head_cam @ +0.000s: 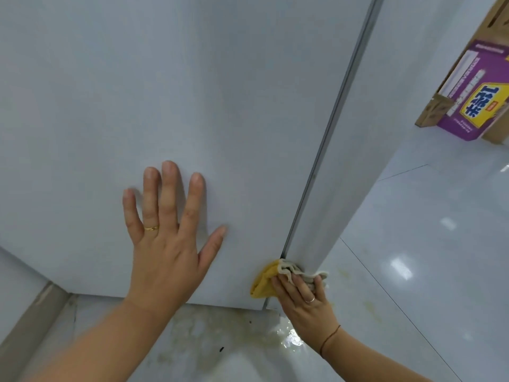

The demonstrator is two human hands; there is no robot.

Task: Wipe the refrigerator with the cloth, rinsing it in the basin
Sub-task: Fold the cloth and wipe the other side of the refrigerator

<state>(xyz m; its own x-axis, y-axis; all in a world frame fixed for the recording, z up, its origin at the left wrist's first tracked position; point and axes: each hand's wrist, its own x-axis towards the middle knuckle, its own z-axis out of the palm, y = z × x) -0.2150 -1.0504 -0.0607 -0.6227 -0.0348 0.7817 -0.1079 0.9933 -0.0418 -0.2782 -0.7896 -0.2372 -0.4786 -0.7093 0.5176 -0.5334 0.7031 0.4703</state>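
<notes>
The white refrigerator (192, 92) fills most of the view, seen from above, with a dark seam running down between its two doors. My left hand (168, 238) lies flat on the left door, fingers spread and straight. Low at the bottom of the seam, my right hand (301, 295) presses a yellow and grey cloth (264, 282) against the refrigerator's lower corner. The fingers lie fairly straight over the bunched cloth. No basin is in view.
Glossy white floor tiles (427, 257) spread to the right. A wet, stained patch (286, 337) lies under the refrigerator's corner. Cardboard boxes with a purple and yellow package (479, 92) stand at the upper right. A beige baseboard (30, 323) runs at the lower left.
</notes>
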